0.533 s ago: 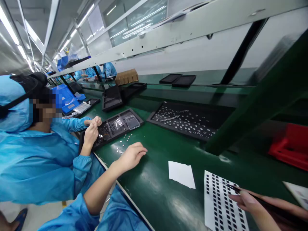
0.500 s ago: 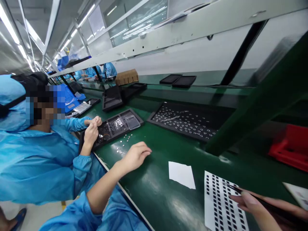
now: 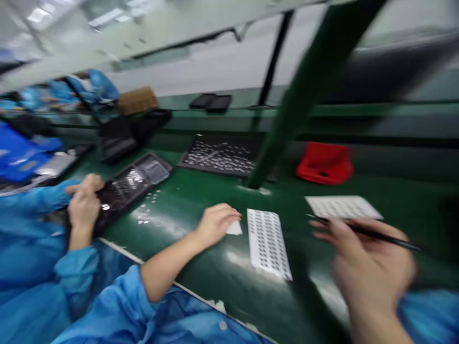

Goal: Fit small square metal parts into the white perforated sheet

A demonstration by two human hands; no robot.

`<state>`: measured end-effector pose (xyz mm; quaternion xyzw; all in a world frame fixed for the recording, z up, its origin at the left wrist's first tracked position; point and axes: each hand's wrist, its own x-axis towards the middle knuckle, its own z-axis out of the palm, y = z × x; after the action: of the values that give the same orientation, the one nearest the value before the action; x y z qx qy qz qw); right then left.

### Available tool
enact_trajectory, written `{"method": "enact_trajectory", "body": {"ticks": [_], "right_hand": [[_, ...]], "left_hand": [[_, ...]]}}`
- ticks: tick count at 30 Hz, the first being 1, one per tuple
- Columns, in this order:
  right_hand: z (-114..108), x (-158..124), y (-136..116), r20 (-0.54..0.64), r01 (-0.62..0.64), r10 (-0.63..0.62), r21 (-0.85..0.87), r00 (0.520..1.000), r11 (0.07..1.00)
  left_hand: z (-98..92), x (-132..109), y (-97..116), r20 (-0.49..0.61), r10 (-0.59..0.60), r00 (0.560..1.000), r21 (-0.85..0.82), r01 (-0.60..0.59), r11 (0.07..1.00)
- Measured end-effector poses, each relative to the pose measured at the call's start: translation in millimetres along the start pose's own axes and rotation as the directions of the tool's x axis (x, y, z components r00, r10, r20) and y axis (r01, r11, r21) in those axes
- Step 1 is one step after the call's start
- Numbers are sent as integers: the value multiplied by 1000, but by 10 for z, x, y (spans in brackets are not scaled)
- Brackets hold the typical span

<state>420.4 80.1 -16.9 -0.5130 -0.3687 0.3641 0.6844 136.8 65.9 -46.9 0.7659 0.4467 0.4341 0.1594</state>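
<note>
My left hand (image 3: pixel 218 225) is closed, its fingertips pressed together over a small white paper (image 3: pixel 234 228) on the green bench. The hand hides part of that paper, and whatever the fingers pinch does not show. Right of it lies a white sheet with rows of small black squares (image 3: pixel 268 244). My right hand (image 3: pixel 369 263) holds dark tweezers (image 3: pixel 380 234), tips pointing left, raised near a second pale sheet (image 3: pixel 342 208) with faint rows. Motion blurs this hand, and nothing can be made out at the tweezer tips.
A red bin (image 3: pixel 325 163) stands behind the second sheet. A green post (image 3: pixel 287 124) rises beside a black tray (image 3: pixel 222 153) of small pieces. At left, a co-worker's hands (image 3: pixel 85 203) are at a dark compartment tray (image 3: pixel 125 191), with small pale squares (image 3: pixel 147 210) on the bench.
The view has swung right, bringing the red bin and second sheet further in. My left hand now reaches over the small paper. My right hand and tweezers have left the sheet of black squares.
</note>
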Motion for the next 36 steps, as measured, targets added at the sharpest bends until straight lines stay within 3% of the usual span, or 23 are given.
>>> {"method": "enact_trajectory", "body": {"ticks": [3,5,12,18,22,36], "right_hand": [[-130,-113,-27,14,-43,44,-95,999,995],[-199,-228,-8,88,-80,95,-163,992,983],[-226,-598,29,285,-168,255,-298,924,940],[95,-452,175,327,-147,254,-318,910,937],[249,-382,362,345,-187,285,-289,894,939],[235,-426,512,346,-250,338,-275,875,928]], "left_hand": [[-86,42,-71,-47,-53,997,-81,49,996],[-74,62,-79,-34,-73,997,-108,69,992],[111,-36,110,159,39,986,-92,-24,995],[171,-55,88,330,124,936,-41,-117,992],[183,-59,74,389,125,913,-5,-134,991],[157,-84,111,396,134,908,46,-166,985]]}}
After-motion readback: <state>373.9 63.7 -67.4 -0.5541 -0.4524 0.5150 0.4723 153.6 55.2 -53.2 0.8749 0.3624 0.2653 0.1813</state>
